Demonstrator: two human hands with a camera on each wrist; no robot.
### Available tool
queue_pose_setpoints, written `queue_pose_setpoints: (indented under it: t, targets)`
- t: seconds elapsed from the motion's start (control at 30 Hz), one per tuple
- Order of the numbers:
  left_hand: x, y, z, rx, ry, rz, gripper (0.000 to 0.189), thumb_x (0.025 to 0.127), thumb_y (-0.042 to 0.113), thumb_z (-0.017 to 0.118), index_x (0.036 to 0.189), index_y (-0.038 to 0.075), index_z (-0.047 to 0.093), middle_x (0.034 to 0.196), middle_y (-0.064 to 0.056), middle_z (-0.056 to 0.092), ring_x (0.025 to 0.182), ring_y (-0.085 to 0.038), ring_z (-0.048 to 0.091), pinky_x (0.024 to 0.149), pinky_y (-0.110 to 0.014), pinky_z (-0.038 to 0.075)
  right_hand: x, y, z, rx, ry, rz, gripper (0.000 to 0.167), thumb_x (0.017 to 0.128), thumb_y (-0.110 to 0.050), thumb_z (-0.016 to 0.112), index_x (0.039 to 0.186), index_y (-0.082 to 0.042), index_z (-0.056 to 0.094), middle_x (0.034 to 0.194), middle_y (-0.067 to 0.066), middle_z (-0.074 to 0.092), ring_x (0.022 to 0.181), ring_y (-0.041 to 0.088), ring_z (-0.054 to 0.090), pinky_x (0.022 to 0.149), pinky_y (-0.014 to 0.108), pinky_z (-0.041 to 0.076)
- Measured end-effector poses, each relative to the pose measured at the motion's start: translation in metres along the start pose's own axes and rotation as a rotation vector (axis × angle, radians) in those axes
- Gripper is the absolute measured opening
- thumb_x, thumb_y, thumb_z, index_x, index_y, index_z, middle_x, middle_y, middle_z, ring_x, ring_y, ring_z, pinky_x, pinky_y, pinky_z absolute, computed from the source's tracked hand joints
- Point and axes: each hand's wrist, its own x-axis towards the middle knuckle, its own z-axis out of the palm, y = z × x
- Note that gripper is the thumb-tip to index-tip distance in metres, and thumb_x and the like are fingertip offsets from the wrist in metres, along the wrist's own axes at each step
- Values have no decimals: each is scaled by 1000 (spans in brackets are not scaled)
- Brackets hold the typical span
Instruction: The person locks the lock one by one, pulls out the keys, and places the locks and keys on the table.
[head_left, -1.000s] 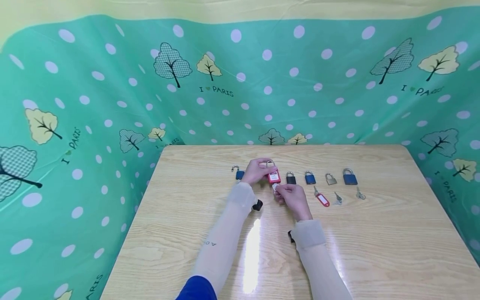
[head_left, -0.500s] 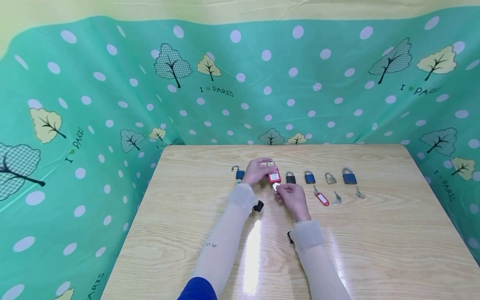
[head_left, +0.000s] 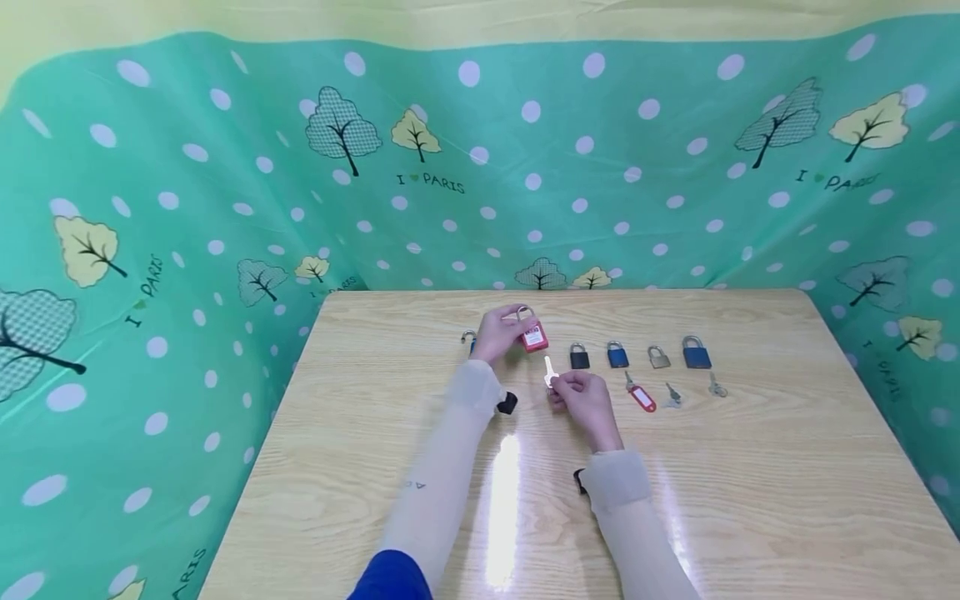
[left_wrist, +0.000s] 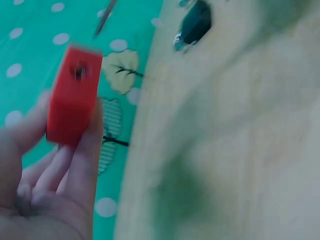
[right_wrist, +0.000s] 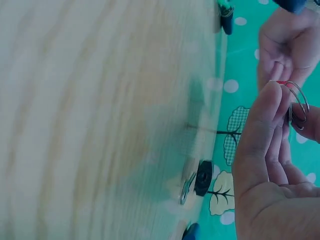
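Observation:
My left hand [head_left: 495, 333] holds a red padlock [head_left: 534, 337] by its body, raised above the table with its shackle up. In the left wrist view the keyhole in the underside of the red padlock [left_wrist: 75, 100] faces the camera. My right hand [head_left: 587, 402] pinches a silver key [head_left: 549, 368] by its head, blade pointing up toward the padlock. A gap separates the key tip from the padlock. A metal key ring [right_wrist: 303, 102] hangs at the right fingertips in the right wrist view. Whether the red padlock's shackle is fastened is unclear.
Right of the hands stand a black padlock [head_left: 580, 357], a blue padlock [head_left: 617, 355], a brass-toned padlock [head_left: 659, 357] and a larger blue padlock [head_left: 696, 353]. Before them lie a red-tagged key [head_left: 642, 397] and other keys [head_left: 673, 395]. An unfastened padlock [head_left: 471, 340] is partly behind my left hand.
The key's blade, hidden at the padlock's underside before, now shows fully outside it. My left hand has lifted the red padlock up and left, away from the key. The right hand stays nearly still.

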Motion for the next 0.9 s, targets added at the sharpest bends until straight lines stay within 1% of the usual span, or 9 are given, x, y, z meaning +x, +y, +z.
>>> queue_pose_setpoints:
  t: [0.07,0.17,0.2,0.33,0.47,0.6,0.73,0.83,0.9]
  targets:
    - [2,4,-3,13,-12,30,58,82,25,76,133,9,54,94,-10,70,78,-21,69,71,-31,57,0,0,-1,-5,4,-3,21,94,-13,60,102,6,64,94,23,68,86,30,67,76,36,57]
    - [4,7,-2,85,-40,56,58,82,27,76,133,10,55,97,-10,70,78,-20,69,73,-30,56,3,1,-3,-30,32,-5,21,94,-14,61,101,5,65,91,20,68,81,27,68,72,34,58]
    - [4,6,-2,101,-43,54,58,81,27,76,133,11,55,98,-9,70,79,-19,69,74,-30,55,3,2,-3,-43,30,-1,21,94,-14,61,101,5,65,91,19,69,80,26,68,71,33,58]
    - [4,-1,0,207,-22,37,54,81,29,77,129,15,58,97,-5,69,80,-14,66,76,-30,52,6,6,-1,-123,-3,39,21,93,-17,62,98,3,67,86,15,70,71,20,67,64,30,57]
    - [4,-9,3,274,-45,30,53,81,28,77,129,17,57,96,-4,68,80,-14,65,75,-31,53,6,5,3,-204,-26,27,20,92,-16,64,91,4,69,78,14,70,63,18,66,59,29,57]
    - [6,-13,5,326,-68,17,54,81,27,77,130,16,56,94,-5,67,78,-15,64,71,-30,53,6,3,8,-380,-31,6,21,90,-17,65,82,1,71,70,10,69,57,16,63,55,27,52]
    - [8,-17,7,377,-59,-3,55,82,29,77,131,16,56,94,-3,65,77,-13,62,69,-27,51,6,1,11,-603,-10,-16,25,90,-22,66,71,-6,71,60,2,64,52,13,56,50,26,42]
    - [8,-17,9,425,-46,-1,53,82,30,77,130,16,57,92,-1,62,75,-11,58,66,-26,48,7,-1,13,-721,2,-45,31,88,-24,67,61,-7,66,52,-2,55,47,13,47,45,26,35]
    - [7,-17,9,449,-42,5,52,83,30,76,129,15,58,90,-1,60,74,-13,55,64,-27,47,7,-3,14,-775,-2,-49,36,87,-24,68,56,-8,61,48,-2,49,44,13,42,42,26,31]
